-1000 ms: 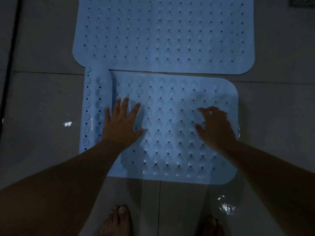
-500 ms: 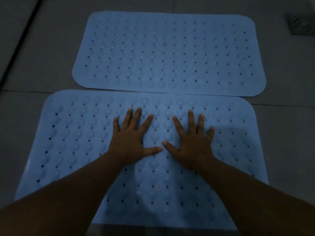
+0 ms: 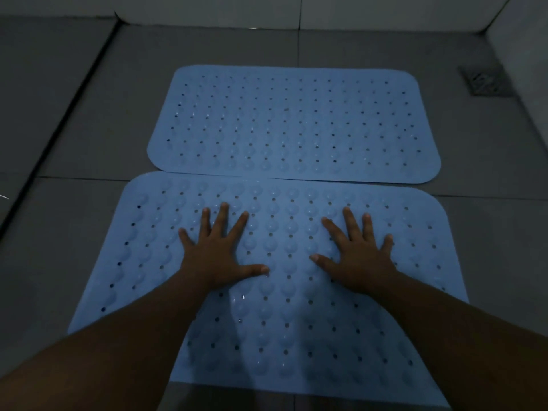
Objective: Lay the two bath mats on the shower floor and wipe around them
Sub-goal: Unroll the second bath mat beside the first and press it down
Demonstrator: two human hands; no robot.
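- My left hand (image 3: 216,259) lies flat on the near mat (image 3: 284,292), grip spread wide, pinching nothing.
- My right hand (image 3: 360,259) presses there likewise, fingers splayed.
- The far mat (image 3: 290,123) lies flat on the shower floor (image 3: 89,137), its edge meeting the near one.

Bare grey floor (image 3: 89,120) open left of both mats and beyond far mat (image 3: 293,123) – walls (image 3: 385,13) close the back and right; drain grate (image 3: 482,81) in right corner; near mat (image 3: 281,307) abuts far mat, no gap
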